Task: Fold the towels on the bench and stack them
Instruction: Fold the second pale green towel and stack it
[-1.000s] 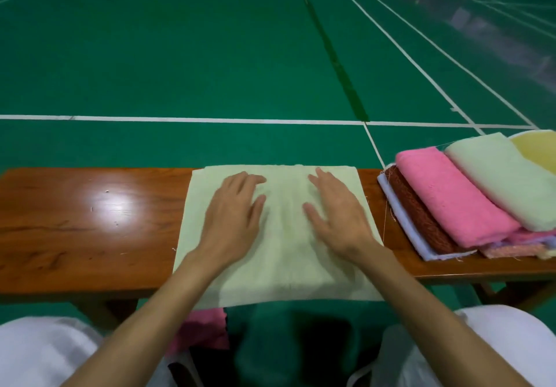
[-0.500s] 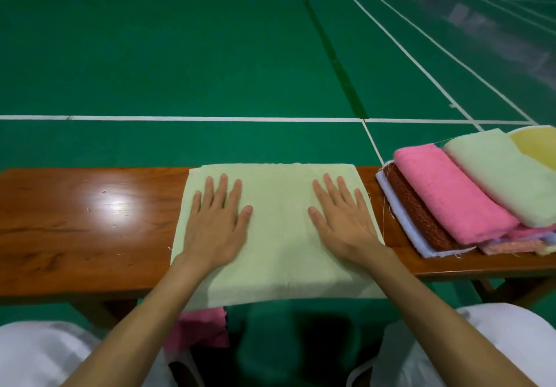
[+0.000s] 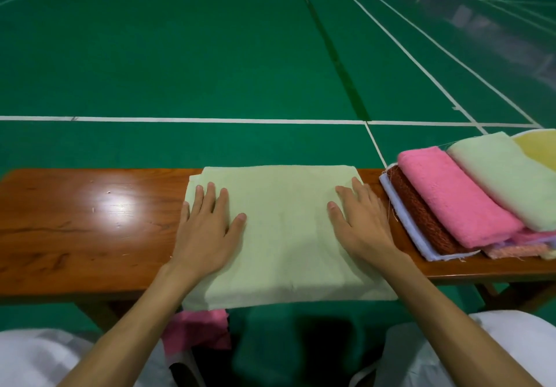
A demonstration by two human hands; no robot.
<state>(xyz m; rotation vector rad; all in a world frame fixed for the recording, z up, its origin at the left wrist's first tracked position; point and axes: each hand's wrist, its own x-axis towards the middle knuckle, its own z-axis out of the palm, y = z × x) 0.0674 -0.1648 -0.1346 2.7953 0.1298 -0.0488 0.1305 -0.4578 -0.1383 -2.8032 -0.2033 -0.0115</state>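
Observation:
A pale green towel (image 3: pixel 285 230) lies flat across the wooden bench (image 3: pixel 90 230), its near edge hanging over the front. My left hand (image 3: pixel 207 230) presses flat on the towel's left edge, fingers straight. On the right edge my right hand (image 3: pixel 361 224) presses flat too. At the bench's right end lies a pile of folded towels: a pink one (image 3: pixel 454 200), a light green one (image 3: pixel 508 179), a brown one (image 3: pixel 421 215) and a white one (image 3: pixel 403 224) underneath.
A pink cloth (image 3: pixel 195 329) hangs below the bench near my knees. A yellow item (image 3: pixel 538 152) sits at the far right behind the pile. The bench's left half shows bare wood. Green court floor with white lines lies beyond.
Both hands have slid outward from the towel's middle to its left and right edges, staying flat on it. The towel lies smoother.

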